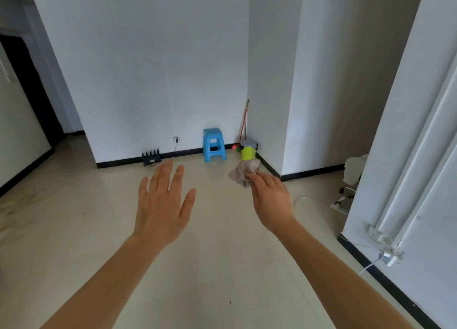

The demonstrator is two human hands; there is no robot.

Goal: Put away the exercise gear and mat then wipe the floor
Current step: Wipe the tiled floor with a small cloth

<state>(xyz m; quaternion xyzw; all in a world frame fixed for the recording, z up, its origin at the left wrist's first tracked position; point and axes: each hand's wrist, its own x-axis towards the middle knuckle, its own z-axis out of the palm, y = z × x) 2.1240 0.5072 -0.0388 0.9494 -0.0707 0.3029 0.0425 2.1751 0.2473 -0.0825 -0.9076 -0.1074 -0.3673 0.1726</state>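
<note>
pale floor [222, 267] runs to a white wall, with a blue stool [214, 144], a green bin [248, 151] and a black router [151, 157] along the skirting. no mat or exercise gear shows, so the put-away part looks done and wiping is what's left. right grip [270, 200] pinches a crumpled grey cloth [243, 173] at the fingertips, up in the air, off the floor. left grip [160, 205] is spread flat, fingers straight, holding nothing. risks: the cloth is only lightly pinched and could slip out on the way down. white cable [305, 198] and power strip [340, 207] lie on the floor at right, so a wide sweep could snag them, worse if the cloth is damp, can't tell. dark speck [230, 302] low in view is easy to miss.
</note>
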